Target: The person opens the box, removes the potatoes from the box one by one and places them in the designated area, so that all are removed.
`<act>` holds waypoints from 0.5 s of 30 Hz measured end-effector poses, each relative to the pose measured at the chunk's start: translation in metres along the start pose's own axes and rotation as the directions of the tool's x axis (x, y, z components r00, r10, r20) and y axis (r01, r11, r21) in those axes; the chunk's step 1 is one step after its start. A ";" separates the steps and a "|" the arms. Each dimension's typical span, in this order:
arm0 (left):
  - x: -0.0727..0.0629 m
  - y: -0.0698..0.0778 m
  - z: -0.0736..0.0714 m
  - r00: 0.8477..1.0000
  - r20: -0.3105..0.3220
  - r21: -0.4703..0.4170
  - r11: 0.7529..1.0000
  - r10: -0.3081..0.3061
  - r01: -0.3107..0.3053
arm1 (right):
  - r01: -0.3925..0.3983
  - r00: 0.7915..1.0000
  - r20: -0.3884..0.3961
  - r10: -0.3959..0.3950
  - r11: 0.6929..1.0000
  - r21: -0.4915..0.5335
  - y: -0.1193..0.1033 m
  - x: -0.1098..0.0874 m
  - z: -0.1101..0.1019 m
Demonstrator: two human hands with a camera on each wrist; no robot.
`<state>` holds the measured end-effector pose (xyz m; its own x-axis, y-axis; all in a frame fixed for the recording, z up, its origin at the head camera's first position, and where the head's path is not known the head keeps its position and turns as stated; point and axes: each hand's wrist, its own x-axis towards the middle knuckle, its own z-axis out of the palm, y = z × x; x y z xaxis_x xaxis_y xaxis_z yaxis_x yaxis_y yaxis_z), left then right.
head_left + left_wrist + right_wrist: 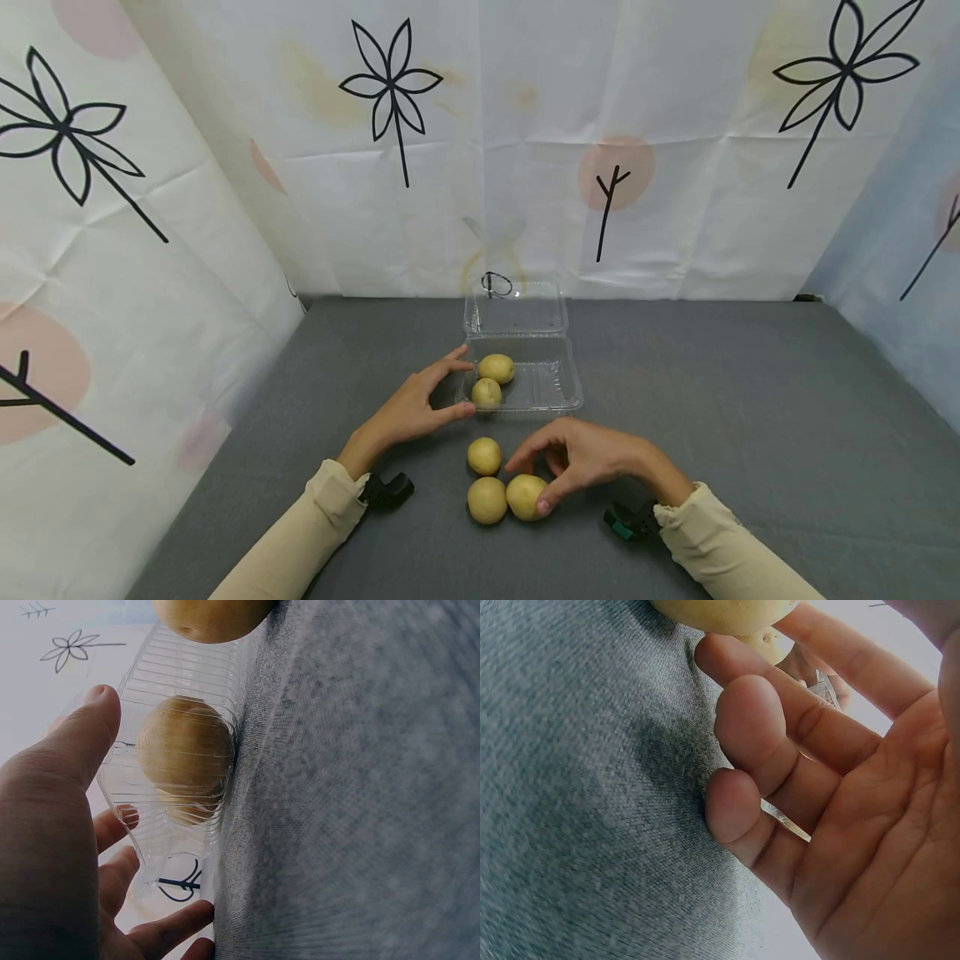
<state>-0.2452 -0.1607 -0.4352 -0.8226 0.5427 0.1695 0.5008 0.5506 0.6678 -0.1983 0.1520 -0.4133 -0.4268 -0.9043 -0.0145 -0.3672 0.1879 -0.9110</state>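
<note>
My left hand (412, 406) is at the left side of a clear plastic clamshell box (543, 385), its fingers extended along the side and the thumb at the near left corner. Two yellow potatoes lie inside, one potato (496, 368) behind the other potato (487, 393). On the cloth in front, my right hand (588, 454) bends over the nearest right potato (526, 497), thumb on its right side and fingers at its far side. A second potato (487, 501) sits against it on the left, with a third potato (484, 456) just behind.
The box's lid (516, 312) stands open toward the patterned back curtain (540, 208). Grey cloth (712, 400) covers the table. Each wrist carries a black camera; the left wrist camera (386, 491) is close to the cloth.
</note>
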 end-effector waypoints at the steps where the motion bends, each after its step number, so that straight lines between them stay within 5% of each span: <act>1: 0.000 0.000 0.000 1.000 -0.001 0.002 1.000 0.003 -0.003 | -0.002 1.000 -0.002 0.002 1.000 -0.002 0.000 0.000 0.000; 15: 0.000 -0.001 0.001 1.000 -0.005 0.004 1.000 -0.002 0.002 | 0.103 0.990 -0.097 -0.105 0.994 -0.025 -0.006 0.000 0.000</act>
<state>-0.2455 -0.1605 -0.4362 -0.8249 0.5386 0.1716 0.5002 0.5539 0.6656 -0.1965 0.1508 -0.4079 -0.4635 -0.8777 0.1215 -0.4302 0.1031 -0.8968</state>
